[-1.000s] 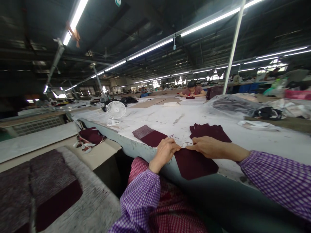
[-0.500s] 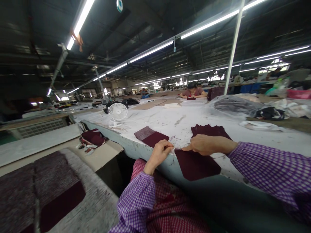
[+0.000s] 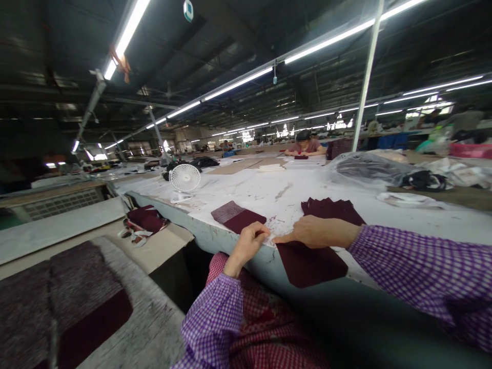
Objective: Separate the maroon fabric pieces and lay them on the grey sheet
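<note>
My left hand [image 3: 249, 245] is at the table's front edge, thumb and forefinger pinched together; whatever is between them is too small to make out. Just to its right, my right hand [image 3: 313, 231] reaches in with its forefinger stretched toward the left fingertips, the other fingers curled. Under the right hand lies a maroon fabric piece [image 3: 313, 266], its lower part hanging over the edge. Behind that hand is a stack of maroon fabric with a jagged edge [image 3: 332, 206]. A folded maroon and speckled-grey piece [image 3: 238, 216] rests beyond my left hand.
The long white-covered table [image 3: 230, 187] carries a small white fan [image 3: 185, 178] and clear plastic wrap [image 3: 365, 169]. At left, speckled maroon panels [image 3: 90, 287] lie on a grey surface, near a heap of maroon scraps [image 3: 148, 219]. Across the table a person [image 3: 305, 144] leans over work.
My right hand has shifted slightly left, its forefinger now past the maroon piece's corner. The left hand stays pinched and has moved a little left. The fabric pieces look unmoved.
</note>
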A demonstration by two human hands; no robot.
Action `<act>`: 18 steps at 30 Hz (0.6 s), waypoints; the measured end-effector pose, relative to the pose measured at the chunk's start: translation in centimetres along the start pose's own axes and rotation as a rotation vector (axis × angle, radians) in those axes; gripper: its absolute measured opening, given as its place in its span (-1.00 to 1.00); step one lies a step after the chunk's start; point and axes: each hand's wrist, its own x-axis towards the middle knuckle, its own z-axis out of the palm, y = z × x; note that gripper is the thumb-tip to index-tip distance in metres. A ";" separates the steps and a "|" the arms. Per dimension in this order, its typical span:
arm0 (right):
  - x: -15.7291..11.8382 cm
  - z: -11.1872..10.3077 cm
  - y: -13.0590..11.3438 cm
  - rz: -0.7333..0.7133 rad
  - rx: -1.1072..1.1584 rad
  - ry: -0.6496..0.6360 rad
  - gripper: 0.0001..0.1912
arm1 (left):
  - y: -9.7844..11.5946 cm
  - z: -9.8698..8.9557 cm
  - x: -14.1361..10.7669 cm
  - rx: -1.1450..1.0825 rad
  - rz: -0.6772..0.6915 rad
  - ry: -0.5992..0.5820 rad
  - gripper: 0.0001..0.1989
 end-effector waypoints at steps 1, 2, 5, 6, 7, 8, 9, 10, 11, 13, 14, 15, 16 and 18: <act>0.0 0.1 -0.1 0.014 0.001 -0.007 -0.38 | -0.2 -0.1 0.0 0.018 -0.021 0.048 -0.90; 0.0 0.2 0.0 0.042 0.016 -0.007 -0.41 | -0.5 -0.3 0.0 0.068 -0.041 0.095 -0.92; 0.1 1.0 0.5 0.168 0.198 0.000 -0.47 | -0.8 -0.5 0.2 0.291 -0.111 0.144 -0.85; 0.1 1.3 0.9 0.202 0.297 -0.009 -0.49 | -0.8 -0.5 0.4 0.354 -0.137 0.126 -0.80; 0.1 1.6 1.4 0.215 0.398 -0.022 -0.53 | -0.8 -0.5 0.6 0.408 -0.159 0.101 -0.78; 0.0 1.8 2.0 0.206 0.491 -0.029 -0.59 | -0.7 -0.5 0.8 0.453 -0.173 0.078 -0.78; -0.1 2.0 2.8 0.182 0.568 -0.025 -0.66 | -0.6 -0.5 1.0 0.495 -0.182 0.059 -0.80; -0.3 2.2 3.8 0.158 0.627 -0.005 -0.72 | -0.4 -0.4 1.2 0.533 -0.188 0.046 -0.81; -0.6 2.5 5.0 0.141 0.666 0.025 -0.76 | -0.2 -0.4 1.4 0.569 -0.194 0.037 -0.82; -1.6 3.5 8.0 0.185 0.689 0.094 -0.77 | 0.3 -0.1 1.8 0.637 -0.206 0.027 -0.83; -2.2 4.2 9.7 0.260 0.669 0.131 -0.76 | 0.5 0.0 1.9 0.668 -0.212 0.024 -0.83; -2.9 5.1 11.3 0.364 0.630 0.163 -0.75 | 0.8 0.1 2.0 0.696 -0.216 0.019 -0.84; -3.6 6.2 12.7 0.478 0.571 0.175 -0.73 | 1.0 0.3 2.1 0.719 -0.222 0.013 -0.84; -4.7 8.6 14.9 0.662 0.490 0.164 -0.68 | 1.2 0.5 2.2 0.752 -0.235 0.009 -0.84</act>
